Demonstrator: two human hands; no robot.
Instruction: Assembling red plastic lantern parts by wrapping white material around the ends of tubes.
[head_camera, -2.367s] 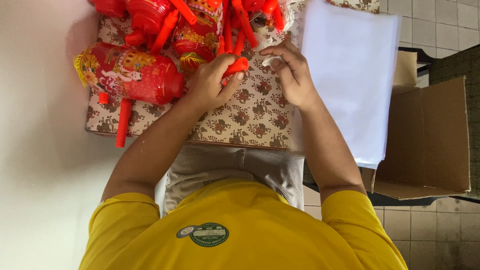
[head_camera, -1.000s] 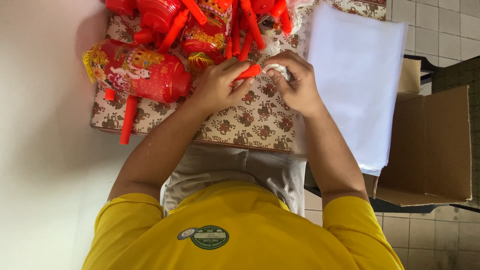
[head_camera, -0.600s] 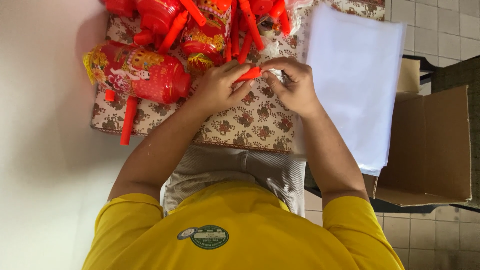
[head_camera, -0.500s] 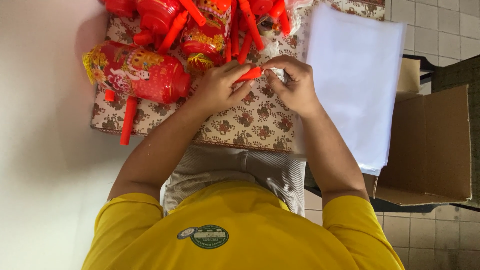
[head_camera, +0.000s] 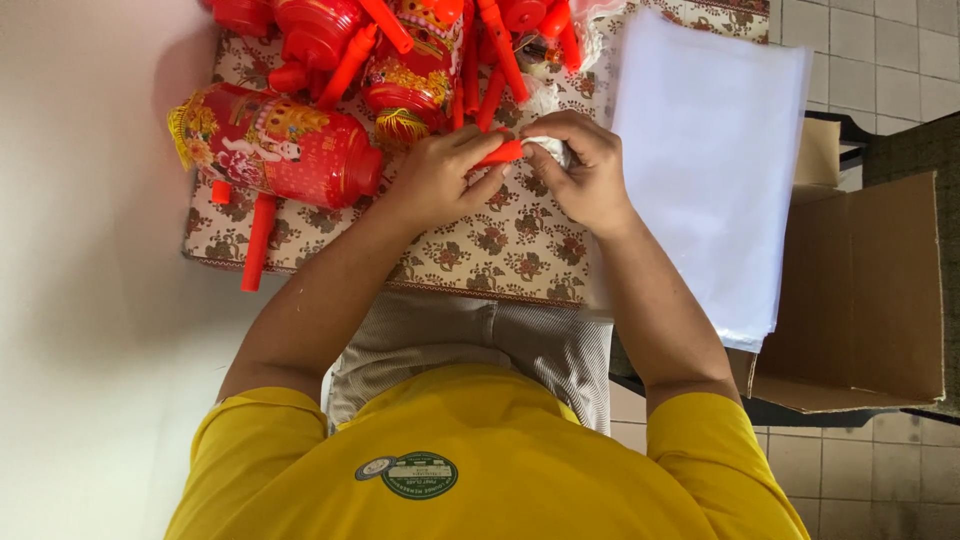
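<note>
1. Red stick (head_camera: 500, 152) sits right in the middle of the counter (head_camera: 480, 250), pinched between both hands, lying roughly level over the flowery cloth.
2. Left hand (head_camera: 440, 180) is curled shut around the stick's near end, thumb and fingers wrapped on it.
3. Right hand (head_camera: 585, 170) is closed too, gripping a small white wad (head_camera: 545, 148) pressed against the stick's other end. Can't tell what the wad actually is, paper or plastic maybe.
4. Just left of the hands there's a big red lantern (head_camera: 280, 150) lying on its side, with gold trim and a yellow fringe at its far end.
5. Another lantern (head_camera: 415, 70) stands behind the hands, also red and gold, with a tassel hanging off it.
6. Loose red sticks (head_camera: 258, 240) are scattered about, one near the counter's left edge, more piled up top by the lanterns.
7. White sheets (head_camera: 715, 170) are stacked on the right, hanging off the counter edge.
8. Open cardboard box (head_camera: 860, 290) sits on the tiled floor, right of the sheets.
</note>
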